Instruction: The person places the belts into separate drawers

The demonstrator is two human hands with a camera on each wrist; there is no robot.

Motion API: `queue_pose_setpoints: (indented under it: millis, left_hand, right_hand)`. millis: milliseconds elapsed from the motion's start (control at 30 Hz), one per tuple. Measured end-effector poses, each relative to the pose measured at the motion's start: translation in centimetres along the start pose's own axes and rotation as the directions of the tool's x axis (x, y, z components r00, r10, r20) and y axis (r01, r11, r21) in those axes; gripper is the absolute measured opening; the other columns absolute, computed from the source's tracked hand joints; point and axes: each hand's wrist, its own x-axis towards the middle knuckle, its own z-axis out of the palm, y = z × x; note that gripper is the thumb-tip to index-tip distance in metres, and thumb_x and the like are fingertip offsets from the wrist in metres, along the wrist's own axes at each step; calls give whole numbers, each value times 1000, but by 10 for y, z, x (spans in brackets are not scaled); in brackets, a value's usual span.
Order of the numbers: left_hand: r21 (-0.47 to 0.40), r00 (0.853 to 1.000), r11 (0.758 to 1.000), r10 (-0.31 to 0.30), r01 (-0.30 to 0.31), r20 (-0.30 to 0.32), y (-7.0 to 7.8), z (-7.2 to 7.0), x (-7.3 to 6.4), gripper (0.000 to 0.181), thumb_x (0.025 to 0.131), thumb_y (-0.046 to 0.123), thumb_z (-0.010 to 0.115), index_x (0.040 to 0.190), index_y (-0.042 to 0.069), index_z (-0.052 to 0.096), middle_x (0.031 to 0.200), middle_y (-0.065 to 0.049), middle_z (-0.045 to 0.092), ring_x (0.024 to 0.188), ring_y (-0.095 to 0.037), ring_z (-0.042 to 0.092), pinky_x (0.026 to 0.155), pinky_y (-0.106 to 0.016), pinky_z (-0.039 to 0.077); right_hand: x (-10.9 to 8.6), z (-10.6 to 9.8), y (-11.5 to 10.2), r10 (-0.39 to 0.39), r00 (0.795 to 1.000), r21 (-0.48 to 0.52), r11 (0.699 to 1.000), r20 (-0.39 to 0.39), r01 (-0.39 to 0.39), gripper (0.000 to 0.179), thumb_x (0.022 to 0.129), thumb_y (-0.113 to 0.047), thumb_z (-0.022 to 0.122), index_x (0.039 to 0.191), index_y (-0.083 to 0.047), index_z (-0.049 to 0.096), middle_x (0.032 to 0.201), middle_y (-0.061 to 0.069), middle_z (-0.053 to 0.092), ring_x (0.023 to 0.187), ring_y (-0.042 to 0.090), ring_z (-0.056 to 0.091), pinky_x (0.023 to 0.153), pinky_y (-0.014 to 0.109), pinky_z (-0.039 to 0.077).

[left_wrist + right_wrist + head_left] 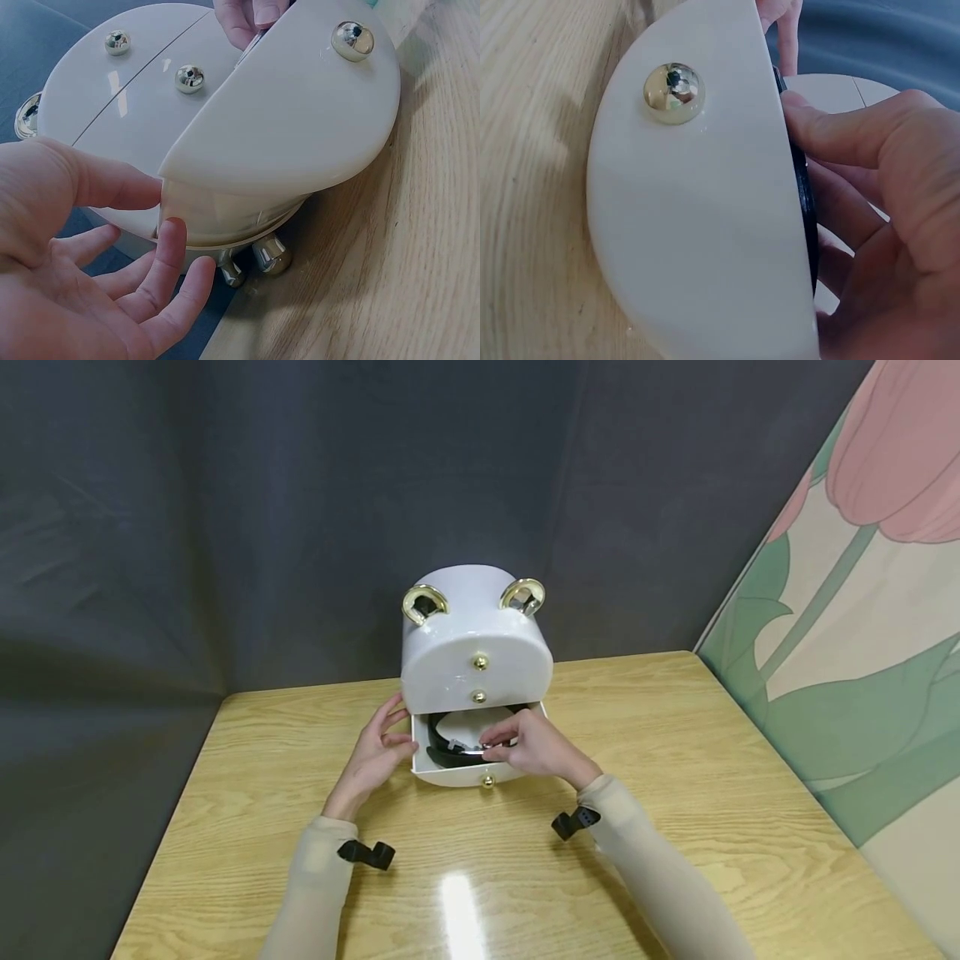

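A white round-topped storage box (468,668) with gold knobs stands near the back of the table. Its bottom drawer (422,762) is pulled out, and inside lies a coiled black belt (450,758) with a silver buckle. My right hand (536,745) reaches over the drawer front and pinches the belt near the buckle between thumb and fingers. In the right wrist view, the belt (807,214) shows as a dark strip behind the drawer front (705,195). At the drawer's left side, my left hand (375,753) touches the wall with loosely spread fingers (169,247).
Two gold ear-shaped rings (425,603) top the box, and gold feet (271,255) show beneath it. The box rests on a wooden table (637,760). A dark curtain (315,527) hangs behind, and a flower-patterned panel (862,652) stands at the right.
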Motion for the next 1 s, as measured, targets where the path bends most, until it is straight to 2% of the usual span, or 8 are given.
queue_pose_setpoints:
  millis: [200, 433, 700, 1000]
  left_hand:
    - [4, 1000, 1000, 5, -5, 3, 3, -1, 1, 89, 95, -6, 65, 171, 19, 24, 169, -19, 40, 122, -35, 62, 93, -28, 53]
    - [-1, 1000, 1000, 7, -7, -1, 4, -3, -1, 90, 95, -7, 65, 171, 18, 22, 169, -20, 40, 117, -31, 62, 91, -26, 53]
    - [2, 1000, 1000, 13, -13, 5, 2, -1, -3, 91, 95, -7, 65, 171, 19, 23, 169, -20, 40, 117, -32, 62, 90, -26, 54]
    - [17, 1000, 1000, 14, -14, 1, 0, 3, -3, 89, 96, -6, 65, 171, 19, 24, 169, -20, 39, 120, -34, 62, 88, -24, 53]
  right_hand:
    - [4, -4, 2, -24, 1000, -13, 1000, 10, 24, 21, 91, -13, 85, 111, -7, 84, 106, 6, 84, 97, 17, 79, 87, 29, 63]
    - [6, -5, 0, -45, 999, -23, 999, 28, 46, 21, 92, -13, 84, 111, -7, 84, 107, 7, 83, 96, 16, 79, 86, 27, 62]
    - [9, -7, 5, -89, 995, -57, 994, 41, 92, 15, 90, -15, 87, 103, -9, 86, 105, 3, 84, 93, 10, 77, 82, 24, 60]
    - [9, -5, 15, -99, 994, -58, 993, 49, 102, 12, 87, -16, 89, 99, -13, 88, 100, -1, 84, 94, 9, 77, 84, 24, 59]
